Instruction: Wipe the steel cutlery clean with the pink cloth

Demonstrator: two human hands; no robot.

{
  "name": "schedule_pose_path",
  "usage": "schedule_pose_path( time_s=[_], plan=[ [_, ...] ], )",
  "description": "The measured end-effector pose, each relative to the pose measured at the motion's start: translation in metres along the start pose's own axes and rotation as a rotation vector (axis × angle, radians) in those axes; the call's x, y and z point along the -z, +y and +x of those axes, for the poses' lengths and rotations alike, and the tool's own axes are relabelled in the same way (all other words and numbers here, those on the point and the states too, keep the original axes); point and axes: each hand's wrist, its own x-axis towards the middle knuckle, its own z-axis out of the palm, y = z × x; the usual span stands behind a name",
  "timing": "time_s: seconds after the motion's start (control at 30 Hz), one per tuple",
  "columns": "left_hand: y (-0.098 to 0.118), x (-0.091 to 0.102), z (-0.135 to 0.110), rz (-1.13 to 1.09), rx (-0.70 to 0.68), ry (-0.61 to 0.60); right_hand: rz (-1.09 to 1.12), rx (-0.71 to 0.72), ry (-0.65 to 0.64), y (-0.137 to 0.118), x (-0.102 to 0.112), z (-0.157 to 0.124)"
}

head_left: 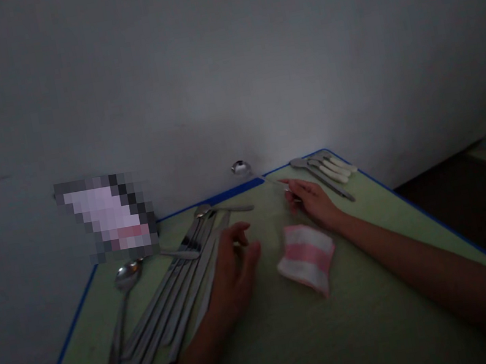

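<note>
My right hand (308,197) pinches a metal spoon (241,168) by its handle, and the bowl points away toward the wall. Just below that hand lies a folded pink-and-white cloth (309,253) on the green table (344,339). My left hand (235,264) hovers at the right edge of a row of long metal cutlery (183,297), fingers curved and thumb apart, with nothing between them. Whether it touches the table is unclear. A large spoon (123,314) lies left of that row. A smaller spoon (204,211) lies across the row's far end.
Several white-handled utensils (334,170) lie at the far right corner beside a metal utensil (324,179). A pixelated object (108,214) stands at the back left against the wall (225,73). Blue edging (235,192) borders the table.
</note>
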Motion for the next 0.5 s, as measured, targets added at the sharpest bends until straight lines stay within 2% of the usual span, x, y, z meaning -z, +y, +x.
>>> schedule_pose_path(
  time_s=[0.1,0.17,0.23,0.3,0.5],
  plan=[
    [0.009,0.001,-0.010,0.211,-0.311,-0.246,-0.102,0.051,0.053,0.001,-0.001,0.000],
    [0.015,0.000,-0.015,0.294,-0.433,-0.435,-0.211,0.091,0.086,0.000,-0.003,-0.001],
    [0.020,-0.002,-0.017,0.354,-0.495,-0.555,-0.310,0.124,0.117,0.000,-0.004,-0.001],
    [0.022,-0.002,-0.017,0.391,-0.516,-0.593,-0.403,0.152,0.144,0.000,-0.004,-0.001],
    [0.022,-0.002,-0.013,0.446,-0.509,-0.604,-0.646,0.218,0.165,-0.001,-0.005,-0.003]
  ],
)
